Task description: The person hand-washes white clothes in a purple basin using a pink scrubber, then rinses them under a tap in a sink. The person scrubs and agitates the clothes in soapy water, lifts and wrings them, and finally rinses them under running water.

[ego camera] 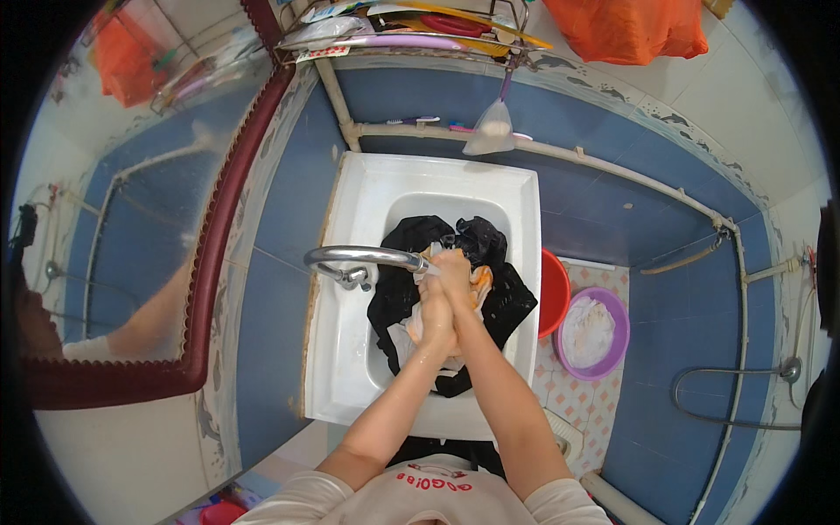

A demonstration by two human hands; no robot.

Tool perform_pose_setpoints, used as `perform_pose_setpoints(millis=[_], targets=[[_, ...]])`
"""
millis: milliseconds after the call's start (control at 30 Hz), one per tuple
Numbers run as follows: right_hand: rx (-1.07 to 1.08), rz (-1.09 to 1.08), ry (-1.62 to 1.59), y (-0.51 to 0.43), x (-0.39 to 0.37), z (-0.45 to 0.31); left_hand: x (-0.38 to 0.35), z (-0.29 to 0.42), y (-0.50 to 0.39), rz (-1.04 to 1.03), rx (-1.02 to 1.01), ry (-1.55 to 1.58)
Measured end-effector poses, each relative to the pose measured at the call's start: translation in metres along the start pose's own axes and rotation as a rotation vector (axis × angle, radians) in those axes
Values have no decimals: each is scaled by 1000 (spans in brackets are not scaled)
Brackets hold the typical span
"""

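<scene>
My left hand [436, 316] and my right hand [454, 274] are pressed together over the white sink [433, 174]. Between and under them is a wet, bunched white-and-orange cloth [483, 282], gripped by both; the fingers are partly hidden. Water runs onto my hands from the curved chrome faucet [361, 254], whose spout reaches in from the left. Dark wet fabric [407, 244] spreads around the cloth and covers most of the bowl, one piece lying near the right rim. A pale grey patch of fabric [402, 341] shows left of my left wrist.
On the tiled floor to the right stand a red basin [554, 295] and a purple basin [625, 331] with white cloth [588, 333] inside. Soap in a mesh bag [495, 125] hangs behind the sink. A wire shelf [400, 44] juts out above; a red-framed mirror [223, 216] flanks the left.
</scene>
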State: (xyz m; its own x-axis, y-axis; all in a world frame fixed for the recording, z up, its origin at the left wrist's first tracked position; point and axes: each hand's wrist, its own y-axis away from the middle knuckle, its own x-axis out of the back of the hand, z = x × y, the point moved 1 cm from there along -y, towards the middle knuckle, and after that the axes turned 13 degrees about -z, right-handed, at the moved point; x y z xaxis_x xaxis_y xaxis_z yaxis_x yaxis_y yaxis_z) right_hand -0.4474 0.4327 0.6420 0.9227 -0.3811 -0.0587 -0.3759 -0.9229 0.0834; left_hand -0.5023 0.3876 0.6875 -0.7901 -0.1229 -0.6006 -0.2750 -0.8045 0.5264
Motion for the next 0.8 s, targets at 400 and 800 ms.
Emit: perform_pose_setpoints(millis=[400, 800], targets=[[-329, -347, -1, 50, 6, -30, 57, 41, -39, -91, -78, -382], [-419, -77, -370, 28, 8, -31, 111, 108, -51, -41, 137, 469]])
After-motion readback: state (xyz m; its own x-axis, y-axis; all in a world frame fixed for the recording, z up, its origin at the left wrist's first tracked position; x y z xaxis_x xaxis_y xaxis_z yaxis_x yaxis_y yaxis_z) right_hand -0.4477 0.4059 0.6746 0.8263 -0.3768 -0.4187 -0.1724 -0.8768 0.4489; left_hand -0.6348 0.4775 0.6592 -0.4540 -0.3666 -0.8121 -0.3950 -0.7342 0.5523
